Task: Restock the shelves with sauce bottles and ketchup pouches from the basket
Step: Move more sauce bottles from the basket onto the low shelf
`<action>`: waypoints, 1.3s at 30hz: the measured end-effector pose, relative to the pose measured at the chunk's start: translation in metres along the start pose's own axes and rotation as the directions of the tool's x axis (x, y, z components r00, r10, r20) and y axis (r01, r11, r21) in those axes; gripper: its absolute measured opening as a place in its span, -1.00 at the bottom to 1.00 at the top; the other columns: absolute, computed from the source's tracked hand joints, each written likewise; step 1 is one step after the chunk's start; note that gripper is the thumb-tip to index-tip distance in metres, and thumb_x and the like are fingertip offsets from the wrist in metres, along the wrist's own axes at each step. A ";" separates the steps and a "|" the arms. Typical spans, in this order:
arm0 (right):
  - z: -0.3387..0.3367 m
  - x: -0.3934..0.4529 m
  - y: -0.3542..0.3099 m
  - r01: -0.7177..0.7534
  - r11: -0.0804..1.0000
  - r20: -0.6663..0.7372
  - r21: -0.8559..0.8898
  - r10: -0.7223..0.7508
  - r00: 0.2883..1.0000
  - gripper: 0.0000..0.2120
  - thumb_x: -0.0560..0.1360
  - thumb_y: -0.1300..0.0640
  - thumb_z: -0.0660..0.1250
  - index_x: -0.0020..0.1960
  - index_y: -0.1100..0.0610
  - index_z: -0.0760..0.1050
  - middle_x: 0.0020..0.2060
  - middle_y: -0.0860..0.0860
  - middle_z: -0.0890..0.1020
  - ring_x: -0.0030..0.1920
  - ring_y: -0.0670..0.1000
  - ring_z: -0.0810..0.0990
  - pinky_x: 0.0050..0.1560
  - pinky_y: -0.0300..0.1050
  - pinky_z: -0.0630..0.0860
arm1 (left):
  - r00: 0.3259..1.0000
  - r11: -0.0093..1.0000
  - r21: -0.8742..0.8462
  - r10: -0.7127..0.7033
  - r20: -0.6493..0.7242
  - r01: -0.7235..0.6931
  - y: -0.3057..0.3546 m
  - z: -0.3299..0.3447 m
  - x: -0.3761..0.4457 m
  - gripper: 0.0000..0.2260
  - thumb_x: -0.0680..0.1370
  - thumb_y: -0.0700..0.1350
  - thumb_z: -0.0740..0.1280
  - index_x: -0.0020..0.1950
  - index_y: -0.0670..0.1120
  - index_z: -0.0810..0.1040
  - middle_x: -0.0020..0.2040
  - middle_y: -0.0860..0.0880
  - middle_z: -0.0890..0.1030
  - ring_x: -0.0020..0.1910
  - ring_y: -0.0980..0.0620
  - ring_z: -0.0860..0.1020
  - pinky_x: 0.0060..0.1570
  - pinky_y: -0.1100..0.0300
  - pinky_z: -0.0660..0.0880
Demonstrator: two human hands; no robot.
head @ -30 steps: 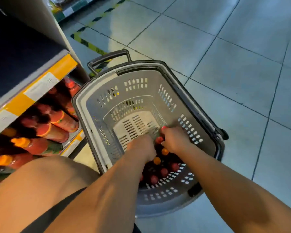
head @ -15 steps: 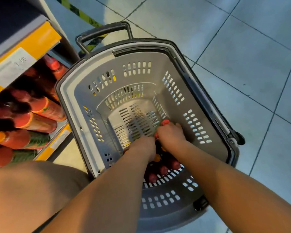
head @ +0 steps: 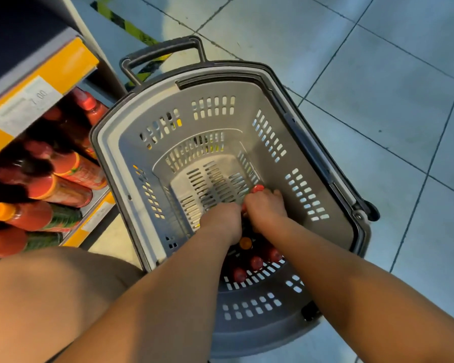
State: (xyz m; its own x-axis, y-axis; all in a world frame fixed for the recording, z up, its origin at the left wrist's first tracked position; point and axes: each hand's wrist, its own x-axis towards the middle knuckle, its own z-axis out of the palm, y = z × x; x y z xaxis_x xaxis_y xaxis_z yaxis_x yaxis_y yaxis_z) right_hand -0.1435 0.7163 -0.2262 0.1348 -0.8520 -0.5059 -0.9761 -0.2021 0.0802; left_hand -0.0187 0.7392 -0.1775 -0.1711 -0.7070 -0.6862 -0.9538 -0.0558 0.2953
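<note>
Grey tiled floor (head: 378, 106), shop aisle. Grey basket (head: 312, 163) stands beside shelf (head: 37, 82). Your right hand (head: 266, 209) curls round red-capped bottle (head: 257, 188); left hand (head: 222, 221) down among caps, grip hidden, cannot tell. Sauce bottles (head: 254, 262) cluster upright at near end; far end bare. Likely rigid, fairly heavy, slick: take body below neck. Shelf already holds bottles (head: 71, 176).

Grey slotted basket (head: 270, 163); red bottle caps (head: 256, 262), one orange; yellow shelf edge (head: 63, 66).
</note>
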 end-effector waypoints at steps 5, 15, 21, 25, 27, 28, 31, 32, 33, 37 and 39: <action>-0.013 -0.009 0.003 0.034 0.999 0.033 -0.023 -0.033 0.999 -0.82 0.44 0.11 0.43 0.04 -0.04 0.60 0.09 0.04 0.60 0.18 0.14 0.55 0.20 0.13 0.36 | 0.995 0.997 -0.075 0.006 -0.095 -0.013 -0.003 -0.022 -0.018 -0.79 0.58 -0.16 0.34 0.21 -0.01 0.61 0.14 -0.10 0.62 0.13 -0.16 0.60 0.12 -0.05 0.60; -0.072 -0.051 0.002 0.025 0.990 -0.127 0.139 -0.007 0.992 -0.83 0.54 -0.04 0.31 0.02 0.02 0.59 -0.02 0.05 0.67 0.05 0.14 0.66 0.00 -0.03 0.45 | 0.925 0.950 -0.300 -0.040 -0.379 -0.082 -0.034 -0.086 -0.082 -0.87 0.50 -0.14 0.38 0.03 0.01 0.64 -0.01 -0.03 0.67 0.05 -0.14 0.60 -0.10 0.12 0.46; -0.131 -0.094 -0.010 0.072 0.930 -0.321 0.362 0.051 0.946 -0.81 0.49 -0.07 0.42 -0.17 0.01 0.52 -0.25 -0.03 0.58 -0.15 0.11 0.63 -0.20 -0.08 0.46 | 0.843 0.902 -0.389 -0.056 -0.535 -0.187 -0.048 -0.111 -0.140 -0.91 0.56 -0.04 0.43 0.06 0.05 0.65 -0.10 0.03 0.66 -0.05 -0.11 0.60 -0.05 0.08 0.54; -0.169 -0.125 -0.027 0.145 0.865 -0.460 0.480 0.107 0.881 -0.77 0.44 -0.14 0.45 -0.13 0.02 0.60 -0.26 -0.07 0.63 -0.19 0.05 0.61 -0.20 -0.03 0.55 | 0.741 0.884 -0.363 -0.028 -0.671 -0.295 -0.056 -0.121 -0.186 -0.79 0.58 -0.03 0.43 0.21 0.11 0.65 0.12 0.03 0.69 0.10 -0.08 0.61 0.03 0.10 0.52; -0.187 -0.139 -0.038 0.225 0.828 -0.544 0.514 0.111 0.832 -0.78 0.43 -0.13 0.46 -0.10 0.02 0.63 -0.25 -0.05 0.67 -0.19 0.03 0.63 -0.16 0.02 0.59 | 0.645 0.867 -0.330 -0.013 -0.764 -0.374 -0.063 -0.129 -0.214 -0.78 0.58 -0.03 0.43 0.21 0.14 0.65 0.12 0.09 0.69 0.11 0.00 0.61 0.02 0.16 0.47; -0.195 -0.146 -0.046 0.266 0.812 -0.582 0.520 0.108 0.806 -0.79 0.43 -0.13 0.46 -0.10 0.01 0.64 -0.26 -0.06 0.67 -0.21 0.01 0.62 -0.17 0.03 0.59 | 0.597 0.853 -0.318 -0.009 -0.802 -0.415 -0.068 -0.133 -0.229 -0.79 0.58 -0.03 0.43 0.20 0.15 0.65 0.09 0.13 0.69 0.09 0.04 0.61 0.02 0.16 0.47; -0.220 -0.163 -0.076 0.368 0.783 -0.672 0.501 0.084 0.736 -0.82 0.42 -0.14 0.46 -0.11 -0.05 0.63 -0.34 -0.13 0.63 -0.29 -0.09 0.57 -0.25 -0.02 0.55 | 0.500 0.827 -0.297 -0.022 -0.865 -0.477 -0.090 -0.147 -0.274 -0.76 0.58 -0.01 0.43 0.24 0.19 0.64 0.08 0.20 0.68 0.07 0.14 0.59 0.12 0.10 0.53; -0.228 -0.168 -0.087 0.404 0.770 -0.698 0.493 0.073 0.712 -0.83 0.41 -0.14 0.45 -0.13 -0.06 0.63 -0.36 -0.14 0.62 -0.32 -0.14 0.55 -0.28 -0.04 0.53 | 0.476 0.819 -0.298 -0.035 -0.878 -0.490 -0.099 -0.151 -0.290 -0.76 0.58 0.00 0.42 0.24 0.21 0.62 0.06 0.23 0.67 0.05 0.21 0.58 0.10 0.13 0.54; -0.236 -0.174 -0.099 0.442 0.756 -0.724 0.484 0.062 0.688 -0.84 0.41 -0.14 0.45 -0.14 -0.06 0.62 -0.37 -0.15 0.61 -0.33 -0.15 0.54 -0.30 -0.06 0.51 | 0.450 0.807 -0.301 -0.051 -0.892 -0.507 -0.109 -0.154 -0.306 -0.76 0.58 0.00 0.42 0.23 0.24 0.62 0.04 0.29 0.66 0.04 0.26 0.57 0.05 0.20 0.52; -0.266 -0.199 -0.153 0.585 0.687 -0.795 0.430 -0.018 0.606 -0.83 0.39 -0.14 0.43 -0.14 -0.06 0.62 -0.35 -0.13 0.62 -0.30 -0.13 0.56 -0.26 -0.01 0.55 | 0.338 0.786 -0.313 -0.141 -0.931 -0.533 -0.153 -0.158 -0.372 -0.76 0.56 0.00 0.45 0.17 0.31 0.62 0.01 0.33 0.66 0.01 0.31 0.61 0.02 0.19 0.55; -0.278 -0.210 -0.183 0.651 0.638 -0.810 0.411 -0.072 0.583 -0.85 0.40 -0.14 0.43 -0.12 -0.09 0.63 -0.32 -0.13 0.63 -0.28 -0.12 0.57 -0.22 0.01 0.56 | 0.322 0.759 -0.354 -0.200 -0.925 -0.547 -0.178 -0.153 -0.405 -0.78 0.53 0.06 0.44 0.16 0.25 0.65 -0.01 0.19 0.71 -0.02 0.15 0.67 0.07 0.00 0.61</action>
State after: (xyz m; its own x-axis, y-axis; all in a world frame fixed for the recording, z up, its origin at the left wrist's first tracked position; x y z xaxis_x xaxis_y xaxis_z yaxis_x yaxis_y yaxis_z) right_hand 0.0546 0.7977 0.1042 0.2871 -0.8728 0.3948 -0.6052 -0.4847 -0.6315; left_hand 0.2585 0.9275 0.1494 0.3647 -0.8686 0.3353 -0.5427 0.0943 0.8346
